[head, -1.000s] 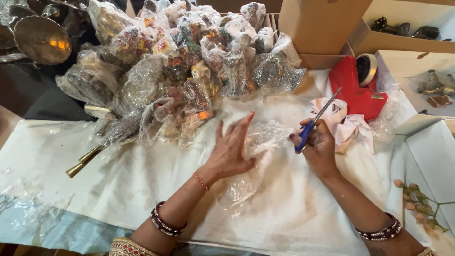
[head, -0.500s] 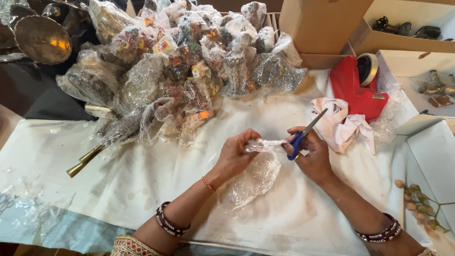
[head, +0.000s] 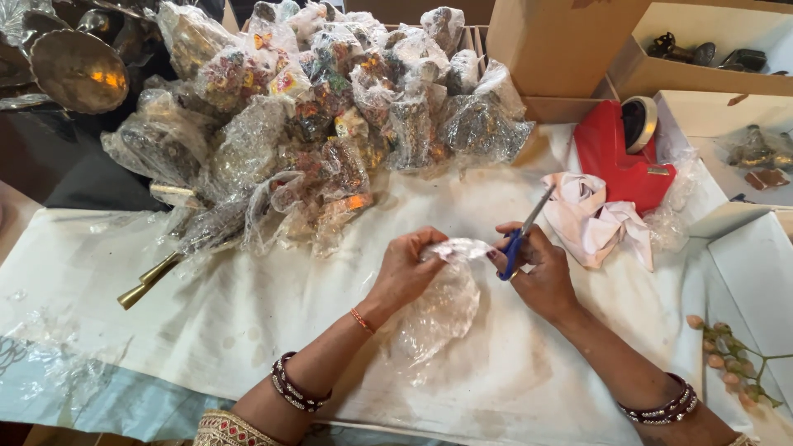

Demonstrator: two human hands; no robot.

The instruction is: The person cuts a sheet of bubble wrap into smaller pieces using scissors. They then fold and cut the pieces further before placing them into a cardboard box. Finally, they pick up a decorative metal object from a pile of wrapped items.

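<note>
1. Bubble wrap (head: 442,310) lies on the white cloth (head: 248,347), centre of the table, its top edge lifted between both hands.
2. Left hand (head: 409,268): fingers pinched closed on the top edge of the wrap; the rest of the sheet trails down toward the person.
3. Right hand (head: 541,272): closed around blue-handled scissors (head: 520,235), blades pointing up and away to the right; fingertips also touch the wrap edge.
4. Blades look nearly closed; exact gap cannot be told.
5. Behind the hands: a pile of wrapped figurines (head: 330,116).
6. Right of the scissors: a crumpled pink cloth (head: 599,219), touching a red tape dispenser (head: 624,149).
7. Left: two brass legs (head: 149,281) stick out from the pile.
8. Cardboard boxes (head: 562,49) stand at the back right.
</note>
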